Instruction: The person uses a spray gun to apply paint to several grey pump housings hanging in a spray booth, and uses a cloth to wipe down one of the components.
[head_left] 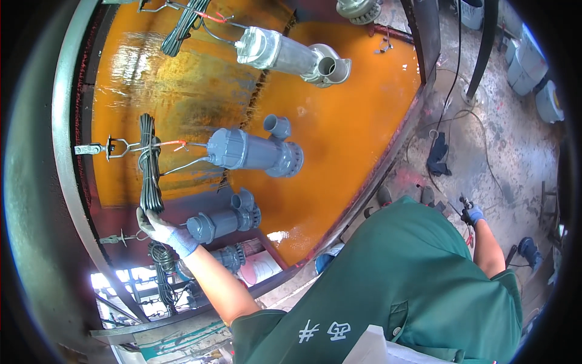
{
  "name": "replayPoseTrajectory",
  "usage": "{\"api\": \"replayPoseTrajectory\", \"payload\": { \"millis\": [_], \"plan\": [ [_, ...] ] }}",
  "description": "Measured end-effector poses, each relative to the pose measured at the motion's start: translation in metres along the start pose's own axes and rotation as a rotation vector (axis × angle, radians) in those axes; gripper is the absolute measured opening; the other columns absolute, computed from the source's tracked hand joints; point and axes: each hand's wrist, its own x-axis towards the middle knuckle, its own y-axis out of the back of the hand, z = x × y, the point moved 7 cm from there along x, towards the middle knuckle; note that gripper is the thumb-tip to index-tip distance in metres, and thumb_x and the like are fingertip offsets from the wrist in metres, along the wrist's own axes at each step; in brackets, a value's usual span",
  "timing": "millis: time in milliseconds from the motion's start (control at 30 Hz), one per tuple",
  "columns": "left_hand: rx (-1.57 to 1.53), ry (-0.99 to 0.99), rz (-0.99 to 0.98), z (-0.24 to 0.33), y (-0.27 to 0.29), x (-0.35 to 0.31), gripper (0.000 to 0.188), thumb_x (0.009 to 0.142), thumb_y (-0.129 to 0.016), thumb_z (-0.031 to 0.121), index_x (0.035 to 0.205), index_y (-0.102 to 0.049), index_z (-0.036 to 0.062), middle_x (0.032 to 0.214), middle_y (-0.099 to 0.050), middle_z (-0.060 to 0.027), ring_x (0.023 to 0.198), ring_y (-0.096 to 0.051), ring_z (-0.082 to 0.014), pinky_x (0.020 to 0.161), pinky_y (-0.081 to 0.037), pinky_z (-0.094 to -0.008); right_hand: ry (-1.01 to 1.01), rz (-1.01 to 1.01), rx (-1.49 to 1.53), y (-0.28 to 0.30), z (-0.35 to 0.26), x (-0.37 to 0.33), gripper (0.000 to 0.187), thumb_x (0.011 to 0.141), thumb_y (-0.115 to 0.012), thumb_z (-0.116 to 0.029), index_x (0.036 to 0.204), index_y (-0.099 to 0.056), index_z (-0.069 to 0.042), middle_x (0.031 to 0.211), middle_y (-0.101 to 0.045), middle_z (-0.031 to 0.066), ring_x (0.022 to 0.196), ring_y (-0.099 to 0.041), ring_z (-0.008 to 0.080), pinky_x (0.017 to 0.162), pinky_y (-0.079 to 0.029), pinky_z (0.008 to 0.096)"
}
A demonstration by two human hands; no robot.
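My left hand (159, 232), in a grey-blue work glove, closes on the lower end of a coiled black cable (150, 164). That coil belongs to a grey-painted submersible pump (254, 151), which hangs from a hook and chain. Low on the right, my right hand (473, 215), also gloved, grips a spray gun (466, 202); its trigger side is partly hidden. A smaller-looking grey pump (215, 224) hangs just beside my left hand. Further up, a paler, silvery pump (285, 54) hangs with its own cable coil (182, 30).
Behind the pumps stands an orange-stained spray booth wall (176, 91) with a metal rim (388, 164). A further pump (224, 258) and a pale bucket (259, 267) sit near the booth's lower corner. Hoses, a dark cloth (438, 155) and buckets (526, 70) occupy the floor at right.
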Motion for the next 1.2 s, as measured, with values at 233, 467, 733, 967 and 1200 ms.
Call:
{"api": "replayPoseTrajectory", "payload": {
  "millis": [233,467,733,967,1200],
  "plan": [
    [0.009,0.029,-0.015,-0.022,0.0,0.004,0.036,0.103,-0.058,0.012,0.137,-0.054,-0.0022,0.136,-0.057,-0.0151,0.121,-0.056,-0.0244,0.106,-0.045,-0.038,-0.004,0.003,0.066,0.016,-0.015,-0.019,0.031,0.08,-0.068,-0.019,0.108,-0.074,-0.007,0.076,-0.074,0.0161,0.066,-0.074,0.0261,0.064,-0.059,0.0404],
    [0.148,-0.151,-0.038,-0.001,-0.001,-0.012,0.057,0.105,-0.059,0.027,0.152,-0.043,-0.0016,0.151,-0.048,-0.0215,0.134,-0.051,-0.0318,0.113,-0.04,-0.0443,0.011,-0.013,-0.049,0.02,-0.016,-0.032,0.044,0.076,-0.076,-0.013,0.119,-0.07,-0.009,0.078,-0.074,0.0159,0.065,-0.073,0.0265,0.059,-0.058,0.0407],
    [0.014,-0.416,-0.079,0.089,-0.096,-0.089,0.058,0.103,-0.059,0.02,0.154,-0.038,0.0018,0.155,-0.04,-0.0181,0.141,-0.044,-0.0302,0.117,-0.036,-0.0452,0.047,-0.051,0.061,0.005,-0.023,-0.031,0.052,0.068,-0.082,-0.013,0.119,-0.071,-0.013,0.087,-0.074,0.0166,0.074,-0.073,0.0278,0.067,-0.058,0.0421],
    [-0.24,0.142,-0.614,0.064,-0.314,-0.139,0.048,0.104,-0.053,0.01,0.15,-0.045,-0.0017,0.154,-0.045,-0.0164,0.141,-0.045,-0.0272,0.117,-0.037,-0.0409,0.273,-0.1,0.467,0.035,-0.143,-0.074,0.045,0.084,-0.074,-0.019,0.128,-0.066,-0.014,0.097,-0.074,0.0122,0.087,-0.07,0.0213,0.075,-0.056,0.0382],
    [-0.178,0.187,-0.9,-0.045,-0.48,-0.095,0.056,0.108,-0.052,0.04,0.146,-0.054,-0.0016,0.135,-0.063,-0.0209,0.122,-0.061,-0.0281,0.105,-0.049,-0.0393,0.666,0.122,0.602,0.066,-0.269,-0.088,0.029,0.09,-0.074,-0.026,0.111,-0.065,-0.008,0.09,-0.071,0.0074,0.067,-0.066,0.0168,0.06,-0.054,0.0349]
  ]
}}
